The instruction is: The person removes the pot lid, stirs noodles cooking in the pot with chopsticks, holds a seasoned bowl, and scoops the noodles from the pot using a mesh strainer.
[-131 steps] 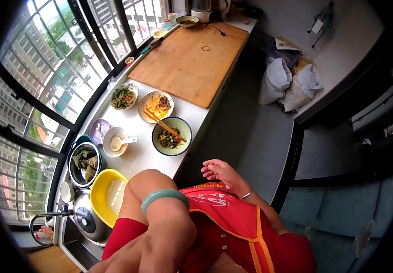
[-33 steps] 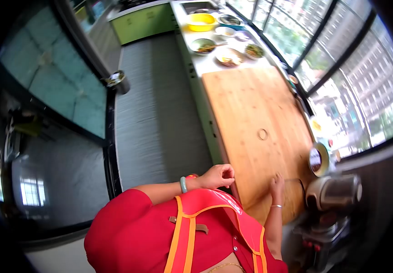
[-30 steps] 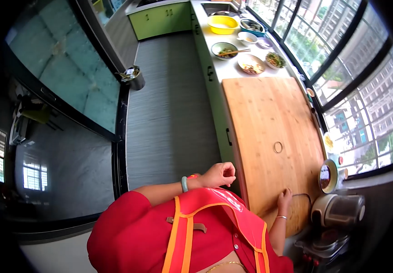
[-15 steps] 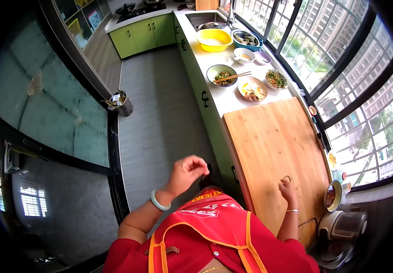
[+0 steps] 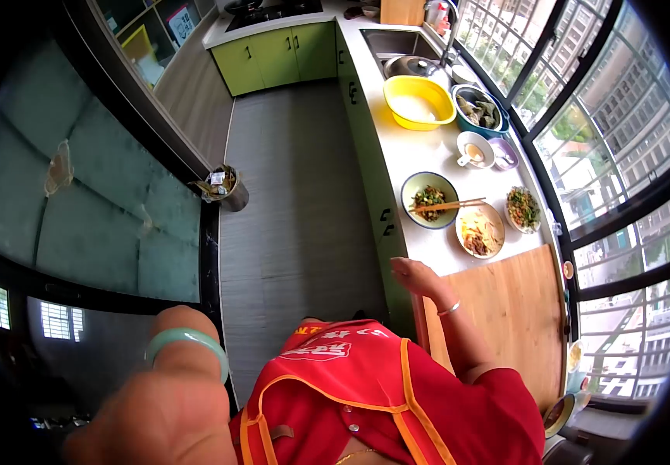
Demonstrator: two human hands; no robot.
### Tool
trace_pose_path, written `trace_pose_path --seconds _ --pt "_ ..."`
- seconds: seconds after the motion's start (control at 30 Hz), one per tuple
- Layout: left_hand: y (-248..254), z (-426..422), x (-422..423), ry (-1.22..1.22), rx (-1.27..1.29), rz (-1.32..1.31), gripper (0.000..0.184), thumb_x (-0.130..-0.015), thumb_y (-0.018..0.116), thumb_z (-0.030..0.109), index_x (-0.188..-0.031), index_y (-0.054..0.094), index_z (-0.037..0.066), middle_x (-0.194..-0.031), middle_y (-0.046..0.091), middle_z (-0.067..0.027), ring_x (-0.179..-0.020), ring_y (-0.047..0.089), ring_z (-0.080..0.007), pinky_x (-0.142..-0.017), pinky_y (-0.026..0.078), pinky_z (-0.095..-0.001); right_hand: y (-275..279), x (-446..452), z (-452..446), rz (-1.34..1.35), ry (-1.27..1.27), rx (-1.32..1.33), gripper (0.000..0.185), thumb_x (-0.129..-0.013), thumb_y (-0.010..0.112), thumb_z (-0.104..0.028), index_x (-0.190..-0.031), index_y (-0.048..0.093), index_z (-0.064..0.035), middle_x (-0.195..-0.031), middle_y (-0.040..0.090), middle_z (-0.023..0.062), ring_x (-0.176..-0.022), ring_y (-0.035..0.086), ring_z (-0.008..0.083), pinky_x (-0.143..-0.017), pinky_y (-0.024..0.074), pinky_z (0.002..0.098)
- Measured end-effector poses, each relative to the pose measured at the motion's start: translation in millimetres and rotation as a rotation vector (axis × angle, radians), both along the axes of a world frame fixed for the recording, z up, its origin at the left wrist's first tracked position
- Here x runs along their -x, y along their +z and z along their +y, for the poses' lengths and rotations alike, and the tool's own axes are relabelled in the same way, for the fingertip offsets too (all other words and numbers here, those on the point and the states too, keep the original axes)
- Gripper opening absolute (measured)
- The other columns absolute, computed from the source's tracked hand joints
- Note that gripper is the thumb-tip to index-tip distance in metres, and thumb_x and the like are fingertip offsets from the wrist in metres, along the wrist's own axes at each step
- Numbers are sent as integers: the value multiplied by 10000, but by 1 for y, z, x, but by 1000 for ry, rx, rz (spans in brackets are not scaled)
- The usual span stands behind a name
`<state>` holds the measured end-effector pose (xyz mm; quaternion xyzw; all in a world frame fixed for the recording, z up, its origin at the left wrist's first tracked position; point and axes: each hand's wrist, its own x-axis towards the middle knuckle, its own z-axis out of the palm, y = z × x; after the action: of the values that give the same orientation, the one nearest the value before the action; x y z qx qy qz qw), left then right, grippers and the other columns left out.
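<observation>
My left hand (image 5: 153, 418) is raised close to the camera at the lower left. A pale green bangle (image 5: 187, 341) circles that arm. The hand is large and smeared, and its fingers cannot be made out. My right hand (image 5: 420, 277) hovers by the counter's front edge, at the near corner of the wooden board (image 5: 513, 310). Its fingers point left, look loosely stretched, and nothing shows in them. A thin silver bracelet (image 5: 449, 308) is on that wrist. Just beyond it are a bowl with chopsticks (image 5: 428, 213) and a plate of shredded food (image 5: 478, 242).
Farther along the counter stand a bowl of chopped greens (image 5: 522, 209), a white cup (image 5: 474, 151), a yellow basin (image 5: 418, 105) and a blue basin (image 5: 478, 110) with dark leaf-wrapped pieces. A sink (image 5: 397, 46) lies behind. A bin (image 5: 230, 190) stands on the floor at left.
My left hand has come up and back toward the camera, from in front of the apron. My right hand has moved forward and left off the board; the small loop it held no longer shows.
</observation>
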<state>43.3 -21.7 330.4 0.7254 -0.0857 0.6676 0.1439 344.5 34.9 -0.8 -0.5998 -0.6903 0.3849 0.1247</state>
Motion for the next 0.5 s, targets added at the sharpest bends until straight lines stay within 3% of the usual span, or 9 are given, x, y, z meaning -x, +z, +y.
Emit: trace_pose_path --seconds 0.13,0.2,0.5 --pt "-1 50 28 86 -81 -29 261 -820 484 72 -1080 498 62 -1036 520 -76 -911 514 -190 -734 448 -261 -1 56 80 22 143 -74 332 -798 488 -198 -1081 495 -24 -981 571 164 -922 533 326 -782 438 371" --pt "-4 81 46 97 -111 -40 264 -820 486 77 -1083 499 68 -1041 518 -68 -932 502 -185 -744 441 -257 -13 83 119 156 238 -154 319 -792 514 -132 -1093 494 -28 -953 585 159 -880 566 302 -751 452 347" --pt "15 249 146 39 -212 -88 281 -820 498 104 -1101 503 98 -1063 512 -33 -1025 447 -163 -792 412 -238 -2 167 284 54 247 -51 337 -801 498 -142 -1117 477 -29 -963 591 138 -889 569 277 -759 450 338"
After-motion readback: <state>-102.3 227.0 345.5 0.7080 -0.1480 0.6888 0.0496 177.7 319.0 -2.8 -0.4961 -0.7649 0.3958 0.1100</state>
